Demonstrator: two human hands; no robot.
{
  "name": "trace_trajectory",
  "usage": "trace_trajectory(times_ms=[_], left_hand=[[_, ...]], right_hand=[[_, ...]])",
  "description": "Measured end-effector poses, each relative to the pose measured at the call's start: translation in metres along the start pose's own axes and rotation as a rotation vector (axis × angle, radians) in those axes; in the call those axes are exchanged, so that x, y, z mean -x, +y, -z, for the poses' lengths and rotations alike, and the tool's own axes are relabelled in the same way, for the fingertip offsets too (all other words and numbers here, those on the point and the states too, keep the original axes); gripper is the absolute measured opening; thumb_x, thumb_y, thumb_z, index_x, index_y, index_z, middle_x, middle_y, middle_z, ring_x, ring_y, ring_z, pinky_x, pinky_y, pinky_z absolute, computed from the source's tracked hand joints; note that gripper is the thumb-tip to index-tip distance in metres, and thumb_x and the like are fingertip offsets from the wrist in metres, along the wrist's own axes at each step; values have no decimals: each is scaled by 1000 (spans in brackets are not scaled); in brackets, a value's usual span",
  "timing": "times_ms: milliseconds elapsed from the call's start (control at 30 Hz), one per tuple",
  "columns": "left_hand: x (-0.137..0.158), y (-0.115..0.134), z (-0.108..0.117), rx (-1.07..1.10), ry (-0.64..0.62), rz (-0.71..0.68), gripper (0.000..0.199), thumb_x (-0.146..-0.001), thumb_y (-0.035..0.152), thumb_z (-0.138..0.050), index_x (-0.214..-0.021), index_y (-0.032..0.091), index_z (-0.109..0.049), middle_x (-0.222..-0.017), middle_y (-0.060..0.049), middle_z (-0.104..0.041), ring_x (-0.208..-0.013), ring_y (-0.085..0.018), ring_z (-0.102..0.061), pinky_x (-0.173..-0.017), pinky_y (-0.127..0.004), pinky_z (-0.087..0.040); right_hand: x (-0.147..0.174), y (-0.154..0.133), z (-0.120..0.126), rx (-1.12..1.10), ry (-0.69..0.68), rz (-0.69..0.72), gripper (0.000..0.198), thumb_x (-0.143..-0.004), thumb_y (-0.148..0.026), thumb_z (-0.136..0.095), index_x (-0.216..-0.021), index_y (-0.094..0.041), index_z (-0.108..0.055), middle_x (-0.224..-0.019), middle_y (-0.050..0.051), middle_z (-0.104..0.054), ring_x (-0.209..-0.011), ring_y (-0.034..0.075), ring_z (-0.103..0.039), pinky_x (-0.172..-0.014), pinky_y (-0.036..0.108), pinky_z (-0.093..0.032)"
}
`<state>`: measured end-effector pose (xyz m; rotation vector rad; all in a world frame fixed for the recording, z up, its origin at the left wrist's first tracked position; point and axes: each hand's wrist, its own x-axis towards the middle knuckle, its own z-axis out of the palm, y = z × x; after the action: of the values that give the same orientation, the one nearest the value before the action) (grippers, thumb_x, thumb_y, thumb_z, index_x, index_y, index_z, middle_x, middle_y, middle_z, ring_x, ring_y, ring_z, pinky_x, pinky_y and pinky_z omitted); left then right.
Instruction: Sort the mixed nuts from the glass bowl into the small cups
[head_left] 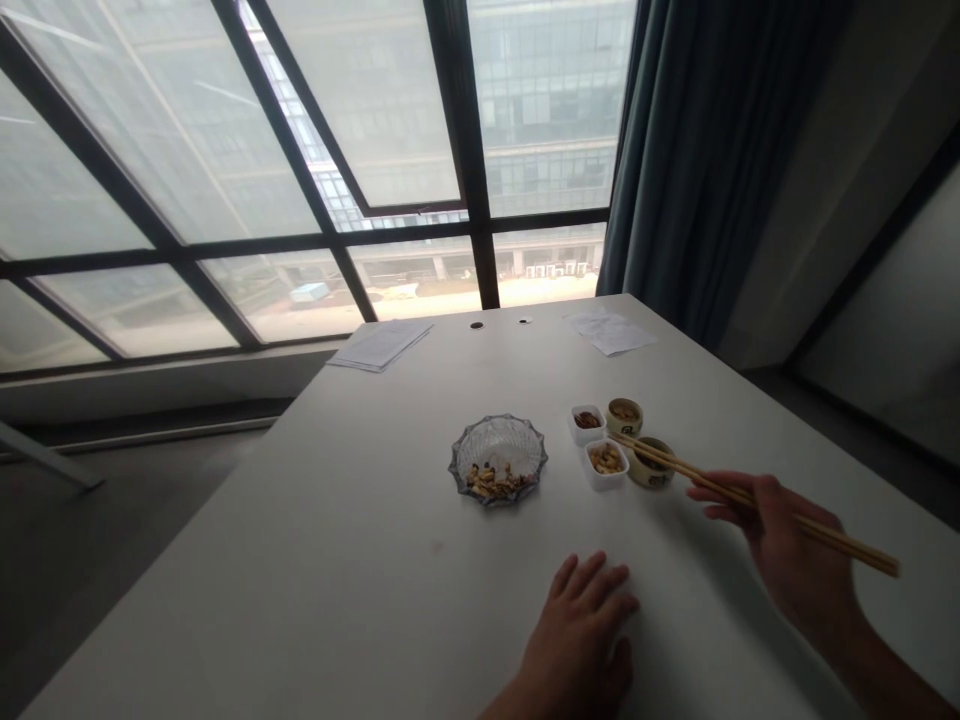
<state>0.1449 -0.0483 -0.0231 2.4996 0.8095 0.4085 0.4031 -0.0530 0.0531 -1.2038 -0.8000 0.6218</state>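
Note:
My right hand (787, 545) grips a pair of wooden chopsticks (720, 487), whose tips reach over the small containers on the right. Below the tips is a white plastic cup (604, 480) of pale tan pieces. Behind it stands another white cup (586, 433) with dark brown bits. Two beige ceramic cups (652, 478) sit beside them; the chopsticks partly cover the nearer one. Left of these, a scalloped glass bowl (499, 440) holds mixed tan and dark pieces along its near side. My left hand (581, 630) rests on the table, fingers spread, holding nothing.
The white table (337, 560) runs toward the windows. Paper sheets (381, 345) lie at its far left, and a thin crumpled sheet (611, 330) at its far right. Two round holes (477, 325) are near the far edge. A dark curtain (697, 170) hangs behind on the right.

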Motion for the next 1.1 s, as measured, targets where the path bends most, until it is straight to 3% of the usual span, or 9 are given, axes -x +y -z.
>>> trace_trajectory(times_ms=[133, 267, 433, 700, 1100], left_hand=[[1, 0, -1, 18, 27, -13, 34, -98, 35, -60, -130, 32, -54, -156, 4, -48, -149, -24, -33, -125, -52, -19], [1, -2, -4, 32, 47, -56, 34, -99, 36, -60, -132, 31, -55, -155, 3, -49, -148, -24, -36, -125, -50, -20], [1, -5, -7, 19, 59, -74, 33, -100, 38, -57, -132, 29, -55, -155, 2, -49, -148, -26, -34, -124, -53, -22], [-1, -3, -5, -28, 51, -94, 31, -101, 37, -54, -130, 25, -55, -152, 0, -51, -148, -24, -34, -124, -51, -22], [-1, -3, -9, -49, 74, -95, 30, -99, 35, -58, -127, 25, -56, -148, -1, -55, -143, -24, -40, -124, -49, -23]], right_hand=[[-4, -15, -64, 8, -252, 25, 44, -90, -58, -70, -93, -15, -79, -85, 14, -80, -76, 27, -80, -64, 32, -67], [0, 2, -128, -36, -440, -39, 51, -88, -64, -68, -87, -14, -78, -83, 14, -80, -74, 27, -80, -59, 31, -66], [7, 30, -177, -47, -504, -140, 56, -82, -69, -71, -85, -14, -77, -82, 13, -80, -71, 28, -79, -59, 32, -66], [2, 49, -202, -36, -517, -227, 57, -74, -72, -75, -82, -15, -76, -79, 13, -80, -70, 29, -79, -61, 35, -66], [8, 60, -202, -80, -473, -259, 56, -74, -71, -76, -80, -15, -76, -86, 15, -81, -76, 32, -80, -66, 37, -68]])
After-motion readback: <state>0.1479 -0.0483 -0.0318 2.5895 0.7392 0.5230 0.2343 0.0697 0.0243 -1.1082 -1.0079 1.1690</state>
